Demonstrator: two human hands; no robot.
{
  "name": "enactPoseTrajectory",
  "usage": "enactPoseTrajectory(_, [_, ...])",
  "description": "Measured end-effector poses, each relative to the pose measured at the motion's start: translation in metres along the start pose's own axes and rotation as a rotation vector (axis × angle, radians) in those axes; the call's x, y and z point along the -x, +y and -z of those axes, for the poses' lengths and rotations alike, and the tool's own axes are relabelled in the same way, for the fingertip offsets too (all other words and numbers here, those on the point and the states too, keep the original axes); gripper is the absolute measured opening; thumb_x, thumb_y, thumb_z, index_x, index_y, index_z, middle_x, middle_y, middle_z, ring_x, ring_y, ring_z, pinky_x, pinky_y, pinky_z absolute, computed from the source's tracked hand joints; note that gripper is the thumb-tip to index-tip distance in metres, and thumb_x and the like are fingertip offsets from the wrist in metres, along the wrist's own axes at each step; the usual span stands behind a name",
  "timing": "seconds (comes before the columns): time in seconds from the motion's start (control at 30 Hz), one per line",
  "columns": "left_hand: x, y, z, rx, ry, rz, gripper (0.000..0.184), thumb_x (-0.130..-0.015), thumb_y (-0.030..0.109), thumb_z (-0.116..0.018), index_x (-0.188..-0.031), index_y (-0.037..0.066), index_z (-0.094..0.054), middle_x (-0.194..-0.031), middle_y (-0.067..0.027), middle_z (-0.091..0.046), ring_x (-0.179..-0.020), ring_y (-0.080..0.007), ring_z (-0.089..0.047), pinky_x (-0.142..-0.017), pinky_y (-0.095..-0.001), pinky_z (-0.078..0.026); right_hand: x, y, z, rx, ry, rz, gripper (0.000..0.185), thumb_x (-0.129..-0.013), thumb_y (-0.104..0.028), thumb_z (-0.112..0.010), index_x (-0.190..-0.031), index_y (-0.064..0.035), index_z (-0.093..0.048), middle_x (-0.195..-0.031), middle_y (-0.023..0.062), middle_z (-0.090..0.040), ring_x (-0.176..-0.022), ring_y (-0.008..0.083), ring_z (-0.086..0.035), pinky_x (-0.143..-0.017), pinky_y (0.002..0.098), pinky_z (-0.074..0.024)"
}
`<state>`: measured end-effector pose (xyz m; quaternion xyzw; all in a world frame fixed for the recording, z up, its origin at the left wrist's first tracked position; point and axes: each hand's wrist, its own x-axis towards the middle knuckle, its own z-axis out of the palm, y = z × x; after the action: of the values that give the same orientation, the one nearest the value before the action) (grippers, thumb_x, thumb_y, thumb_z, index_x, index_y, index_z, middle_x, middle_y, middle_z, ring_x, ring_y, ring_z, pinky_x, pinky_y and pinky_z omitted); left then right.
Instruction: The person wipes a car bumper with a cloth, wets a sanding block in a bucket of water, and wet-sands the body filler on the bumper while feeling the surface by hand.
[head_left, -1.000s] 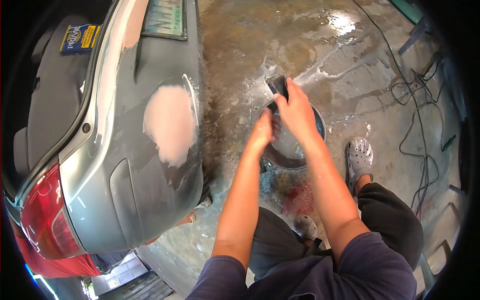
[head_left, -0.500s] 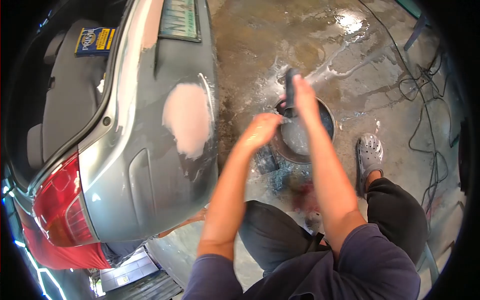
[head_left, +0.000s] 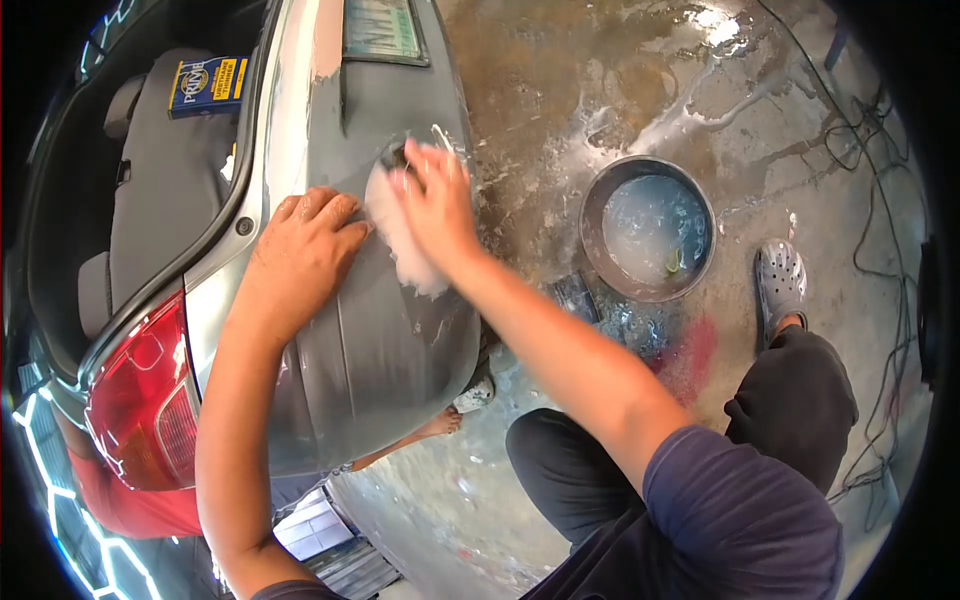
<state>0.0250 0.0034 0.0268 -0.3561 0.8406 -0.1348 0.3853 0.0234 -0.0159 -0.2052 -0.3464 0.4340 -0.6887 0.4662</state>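
Observation:
My right hand (head_left: 438,205) is closed around a dark sanding block (head_left: 393,155), mostly hidden by my fingers and smeared by motion. It presses against the pinkish filler patch (head_left: 405,245) on the grey car bumper (head_left: 390,330). My left hand (head_left: 305,250) is at the bumper just left of the patch, fingers bent and drawn together. What it holds, if anything, is hidden under it. On the floor to the right stands a round basin (head_left: 597,235) of cloudy water, apart from both hands.
A blue and yellow box (head_left: 207,87) lies inside the open car back. Below the bumper is the red tail light (head_left: 145,395). A dark flat piece (head_left: 574,297) lies beside the basin. Cables (head_left: 895,260) trail along the right. Another person's red shirt (head_left: 140,500) shows at lower left.
Both hands have moved left from over the basin to the bumper. The block, upright above the basin before, is now against the filler patch. The view has shifted slightly.

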Motion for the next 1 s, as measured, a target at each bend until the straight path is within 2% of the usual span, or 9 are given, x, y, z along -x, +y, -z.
enactPoseTrajectory(0.1, [-0.003, -0.002, -0.009, 0.028, 0.067, 0.036, 0.025, -0.080, 0.008, -0.071, -0.105, 0.009, -0.074, -0.118, -0.0044, -0.066, -0.117, -0.0253, -0.058, -0.100, -0.0412, -0.046, 0.099, -0.028, 0.040, 0.032, -0.093, 0.105, 0.046, -0.091, -0.022, -0.075, -0.132, -0.0033, -0.067, -0.120, 0.0163, -0.061, -0.115, 0.0356, -0.056, -0.100, 0.0478, -0.0431])
enactPoseTrajectory(0.23, [-0.003, -0.001, 0.000, 0.091, 0.044, 0.121, 0.020, -0.079, 0.006, -0.073, -0.099, 0.007, -0.072, -0.115, -0.0042, -0.066, -0.116, -0.0259, -0.058, -0.100, -0.0410, -0.046, 0.043, -0.007, 0.018, -0.063, -0.049, 0.209, 0.047, -0.090, -0.021, -0.076, -0.131, -0.0012, -0.066, -0.118, 0.0152, -0.062, -0.112, 0.0350, -0.056, -0.100, 0.0464, -0.0426])
enactPoseTrajectory(0.37, [-0.006, 0.000, 0.003, 0.106, 0.048, 0.157, 0.015, -0.079, 0.005, -0.074, -0.093, 0.005, -0.068, -0.114, -0.0047, -0.066, -0.116, -0.0267, -0.058, -0.099, -0.0412, -0.047, -0.029, -0.004, -0.012, -0.029, 0.038, -0.012, 0.049, -0.092, -0.027, -0.074, -0.131, 0.0003, -0.065, -0.114, 0.0155, -0.063, -0.110, 0.0370, -0.054, -0.100, 0.0459, -0.0419])
enactPoseTrajectory(0.5, [-0.005, 0.002, 0.002, 0.128, 0.045, 0.173, 0.017, -0.077, 0.002, -0.075, -0.092, 0.004, -0.066, -0.114, -0.0050, -0.066, -0.115, -0.0277, -0.058, -0.101, -0.0419, -0.046, 0.104, -0.023, 0.037, -0.013, -0.102, 0.116, 0.053, -0.090, -0.018, -0.076, -0.137, -0.0002, -0.062, -0.121, 0.0178, -0.061, -0.113, 0.0341, -0.056, -0.103, 0.0468, -0.0402])
enactPoseTrajectory(0.63, [-0.001, 0.005, -0.001, 0.130, 0.109, 0.175, 0.019, -0.076, 0.002, -0.075, -0.091, 0.004, -0.064, -0.114, -0.0054, -0.066, -0.115, -0.0278, -0.059, -0.100, -0.0416, -0.046, 0.052, -0.004, 0.017, -0.089, -0.059, 0.204, 0.051, -0.092, -0.022, -0.074, -0.137, 0.0002, -0.062, -0.126, 0.0175, -0.059, -0.113, 0.0348, -0.055, -0.101, 0.0452, -0.0414])
enactPoseTrajectory(0.7, [-0.003, 0.006, 0.001, 0.127, 0.090, 0.197, 0.019, -0.076, 0.002, -0.075, -0.090, 0.004, -0.063, -0.113, -0.0058, -0.065, -0.115, -0.0281, -0.059, -0.099, -0.0418, -0.047, -0.016, -0.010, 0.001, -0.082, -0.069, -0.013, 0.050, -0.093, -0.024, -0.072, -0.135, 0.0014, -0.062, -0.123, 0.0176, -0.060, -0.112, 0.0358, -0.055, -0.101, 0.0451, -0.0419])
enactPoseTrajectory(0.8, [-0.004, 0.004, 0.000, 0.123, 0.088, 0.180, 0.022, -0.075, 0.002, -0.076, -0.091, 0.004, -0.061, -0.110, -0.0075, -0.063, -0.113, -0.0292, -0.059, -0.098, -0.0427, -0.047, -0.012, -0.009, -0.004, -0.026, -0.015, 0.092, 0.049, -0.094, -0.025, -0.071, -0.136, 0.0001, -0.063, -0.121, 0.0180, -0.060, -0.111, 0.0365, -0.054, -0.101, 0.0460, -0.0421])
enactPoseTrajectory(0.9, [-0.006, 0.006, 0.004, 0.132, 0.104, 0.226, 0.027, -0.074, 0.002, -0.076, -0.093, 0.005, -0.057, -0.107, -0.0092, -0.061, -0.110, -0.0309, -0.058, -0.095, -0.0439, -0.047, 0.091, -0.034, 0.034, -0.005, -0.119, 0.091, 0.052, -0.090, -0.019, -0.076, -0.137, -0.0008, -0.062, -0.125, 0.0173, -0.061, -0.116, 0.0354, -0.055, -0.107, 0.0473, -0.0384])
enactPoseTrajectory(1.0, [-0.007, 0.005, 0.005, 0.158, 0.104, 0.228, 0.031, -0.073, 0.001, -0.077, -0.094, 0.005, -0.054, -0.104, -0.0102, -0.059, -0.109, -0.0321, -0.058, -0.093, -0.0448, -0.048, 0.073, -0.027, 0.029, -0.046, -0.096, 0.172, 0.049, -0.092, -0.023, -0.074, -0.135, -0.0017, -0.063, -0.124, 0.0164, -0.060, -0.115, 0.0373, -0.054, -0.105, 0.0460, -0.0396])
